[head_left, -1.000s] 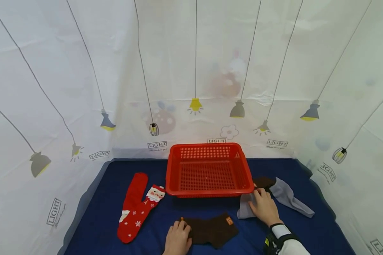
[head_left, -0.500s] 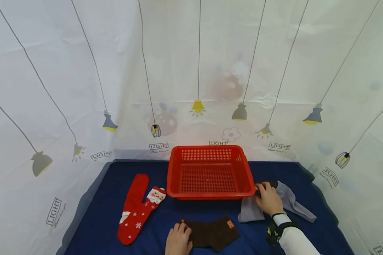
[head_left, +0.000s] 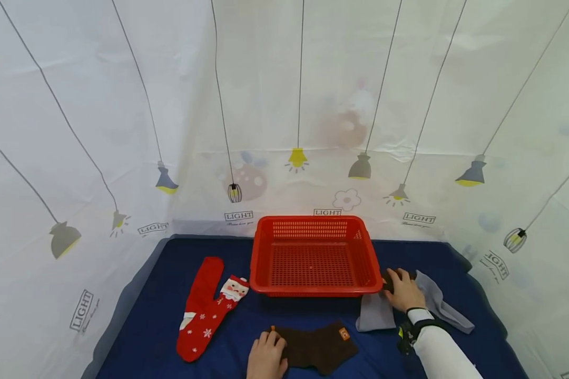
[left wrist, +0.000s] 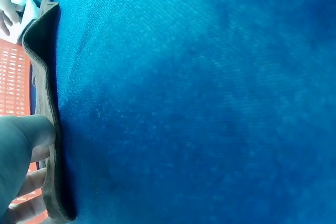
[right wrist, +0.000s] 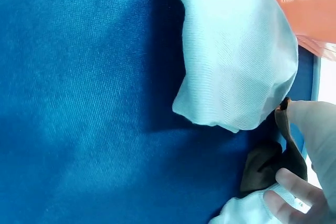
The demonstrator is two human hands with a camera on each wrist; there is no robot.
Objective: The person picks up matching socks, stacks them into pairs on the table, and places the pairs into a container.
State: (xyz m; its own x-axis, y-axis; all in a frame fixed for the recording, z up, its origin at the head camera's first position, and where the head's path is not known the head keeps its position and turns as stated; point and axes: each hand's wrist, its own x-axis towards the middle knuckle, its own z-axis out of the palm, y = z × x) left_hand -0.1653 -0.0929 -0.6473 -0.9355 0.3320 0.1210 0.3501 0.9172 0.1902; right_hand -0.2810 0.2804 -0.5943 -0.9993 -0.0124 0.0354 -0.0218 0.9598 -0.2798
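A brown ankle sock (head_left: 317,345) with an orange tag lies flat at the front of the blue cloth. My left hand (head_left: 267,355) is at its left end, thumb and curled fingers gripping the fabric in the left wrist view. To the right, my right hand (head_left: 405,292) pinches a second brown sock (right wrist: 262,166), mostly covered by the hand in the head view. One grey sock (head_left: 376,313) lies left of that hand, partly below the basket's corner. Another grey sock (head_left: 443,305) stretches out to its right.
Behind the front brown sock stands a red plastic basket (head_left: 313,291) with nothing inside. Left of it lie a plain red sock (head_left: 204,281) and a red Santa sock with snowflakes (head_left: 208,323). A white printed curtain (head_left: 275,105) encloses the back and sides.
My right hand has shifted slightly up and right, off the left grey sock and onto the brown one behind it. The left hand stays at its sock. The head view has shifted a little.
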